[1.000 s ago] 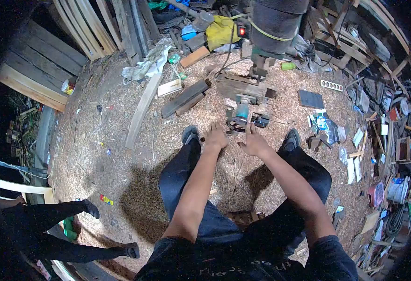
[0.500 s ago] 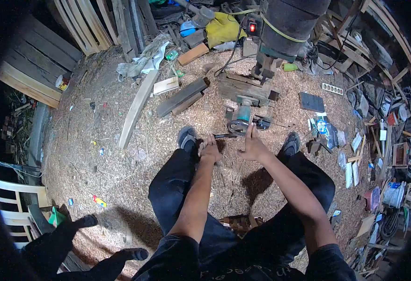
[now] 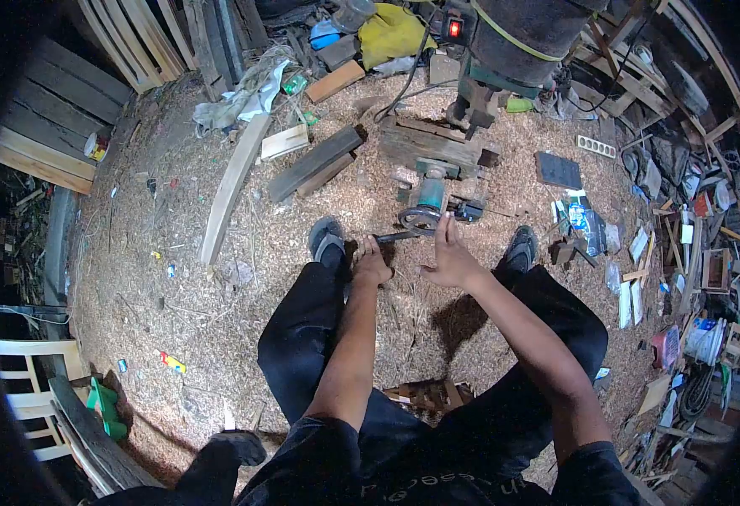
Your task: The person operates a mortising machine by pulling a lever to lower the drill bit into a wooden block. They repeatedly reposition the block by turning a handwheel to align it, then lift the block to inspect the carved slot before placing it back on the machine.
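My left hand [image 3: 372, 265] reaches low with fingers stretched out, fingertips right at the outer end of a dark lever [image 3: 398, 237]. My right hand [image 3: 454, 263] has its fingers straight and its thumb apart, the fingertips beside the rim of a handwheel [image 3: 419, 221]. This wheel sits at the front of a green machine vise [image 3: 431, 192]. Behind the vise lies a rough wooden beam [image 3: 429, 148], beneath the dark tool head [image 3: 478, 110] of a large machine with a bulky motor housing [image 3: 532, 42].
Wood shavings cover the floor [image 3: 218, 320]. Loose timbers [image 3: 315, 167] and a long plank [image 3: 233, 190] lie to the left. A dark flat block [image 3: 558, 170] and a power strip [image 3: 596, 147] lie right. Another person's shoe [image 3: 242, 448] shows lower left. Clutter lines the right side.
The view has shifted slightly, and both hands keep nearly the same places by the lever and wheel. At lower left, one of the other person's feet has gone out of sight.
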Available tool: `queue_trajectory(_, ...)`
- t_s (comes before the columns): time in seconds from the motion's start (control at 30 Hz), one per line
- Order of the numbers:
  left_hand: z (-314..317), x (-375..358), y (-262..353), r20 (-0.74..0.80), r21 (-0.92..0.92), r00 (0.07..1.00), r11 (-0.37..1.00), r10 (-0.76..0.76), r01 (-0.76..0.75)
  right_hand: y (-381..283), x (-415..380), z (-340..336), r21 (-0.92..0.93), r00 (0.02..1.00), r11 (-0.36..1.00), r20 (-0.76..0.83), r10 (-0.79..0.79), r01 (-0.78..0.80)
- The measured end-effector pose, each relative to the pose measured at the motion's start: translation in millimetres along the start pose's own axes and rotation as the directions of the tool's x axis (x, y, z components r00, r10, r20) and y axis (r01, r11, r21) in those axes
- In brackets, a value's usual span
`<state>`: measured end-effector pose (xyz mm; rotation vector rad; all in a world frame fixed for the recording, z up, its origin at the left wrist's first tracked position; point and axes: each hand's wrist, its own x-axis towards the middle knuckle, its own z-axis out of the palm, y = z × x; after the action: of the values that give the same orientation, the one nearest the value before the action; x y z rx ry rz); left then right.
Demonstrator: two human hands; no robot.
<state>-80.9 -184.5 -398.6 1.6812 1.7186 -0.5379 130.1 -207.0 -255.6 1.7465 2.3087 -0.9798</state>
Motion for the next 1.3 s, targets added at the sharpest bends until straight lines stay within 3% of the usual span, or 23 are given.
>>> queue_trajectory(0.23,-6,-1,-5,0.02,-0.069,1.0,0.998,0.016,-0.015,2,-2,-5,0.055,1.0,0.998,0.007,0.009,-0.009)
queue_trajectory(0.3,-4,-1,-6,-0.065,-0.078,0.997,0.996,0.042,-0.047,11,1,0,0.103,0.995,0.991,-0.063,-0.079,0.085)
queue_trajectory(0.33,-14,-20,-1,-0.232,-0.152,0.973,0.987,0.01,-0.046,15,0,-4,0.122,0.988,0.984,-0.103,-0.119,0.131)
queue_trajectory(0.43,-58,-48,12,-0.495,-0.493,0.857,0.859,-0.146,-0.139,27,-4,-45,0.234,0.991,0.966,-0.096,-0.089,0.11)
queue_trajectory(0.47,-68,-49,24,-0.766,-0.481,0.603,0.822,-0.224,-0.306,28,-8,-58,0.164,0.963,0.983,-0.266,-0.037,0.083)
queue_trajectory(0.53,-120,-64,52,-0.925,-0.368,0.322,0.686,-0.201,-0.627,31,-21,-97,0.26,0.887,0.965,-0.454,0.089,0.036)
queue_trajectory(0.6,-196,-125,93,-0.963,-0.268,0.218,0.496,-0.157,-0.826,25,-43,-144,0.351,0.756,0.934,-0.628,0.184,0.064)
queue_trajectory(0.67,-259,-176,128,-0.994,-0.042,-0.009,0.48,-0.105,-0.876,11,-71,-196,0.404,0.585,0.899,-0.775,0.239,0.168)
queue_trajectory(0.73,-316,-215,162,-0.984,0.137,-0.169,0.368,-0.057,-0.92,10,-84,-243,0.379,0.47,0.867,-0.86,0.2,0.324)
queue_trajectory(0.8,-374,-241,196,-0.866,0.463,-0.5,0.38,0.003,-0.801,-1,-98,-296,0.348,0.375,0.832,-0.908,0.186,0.431)
queue_trajectory(0.87,-420,-254,228,-0.805,0.576,-0.588,0.34,0.076,-0.743,0,-92,-345,0.346,0.279,0.742,-0.935,0.221,0.574)
queue_trajectory(0.9,-437,-259,245,-0.77,0.619,-0.632,0.344,0.087,-0.706,0,-86,-369,0.24,0.16,0.792,-0.97,0.181,0.561)
queue_trajectory(0.93,-449,-256,259,-0.788,0.603,-0.602,0.365,0.131,-0.71,-11,-90,-391,0.231,0.134,0.839,-0.973,0.189,0.492)
queue_trajectory(0.97,-459,-253,271,-0.802,0.589,-0.572,0.385,0.171,-0.71,0,-71,-411,0.131,0.014,0.815,-0.989,0.149,0.565)
queue_trajectory(1.03,-460,-235,291,-0.884,0.462,-0.435,0.467,0.172,-0.754,20,-38,-450,0.208,0.07,0.719,-0.974,0.217,0.663)
queue_trajectory(1.07,-460,-228,294,-0.869,0.484,-0.462,0.495,0.176,-0.722,31,-23,-468,0.244,0.082,0.748,-0.965,0.247,0.617)
queue_trajectory(1.1,-459,-222,296,-0.857,0.499,-0.482,0.525,0.181,-0.69,32,-19,-480,0.293,0.169,0.755,-0.956,0.239,0.587)
queue_trajectory(1.17,-462,-219,298,-0.835,0.522,-0.533,0.503,0.137,-0.688,51,9,-506,0.307,0.173,0.848,-0.951,0.256,0.433)
queue_trajectory(1.3,-459,-216,297,-0.829,0.53,-0.546,0.481,0.12,-0.699,70,31,-541,0.507,0.399,0.818,-0.833,0.384,0.27)
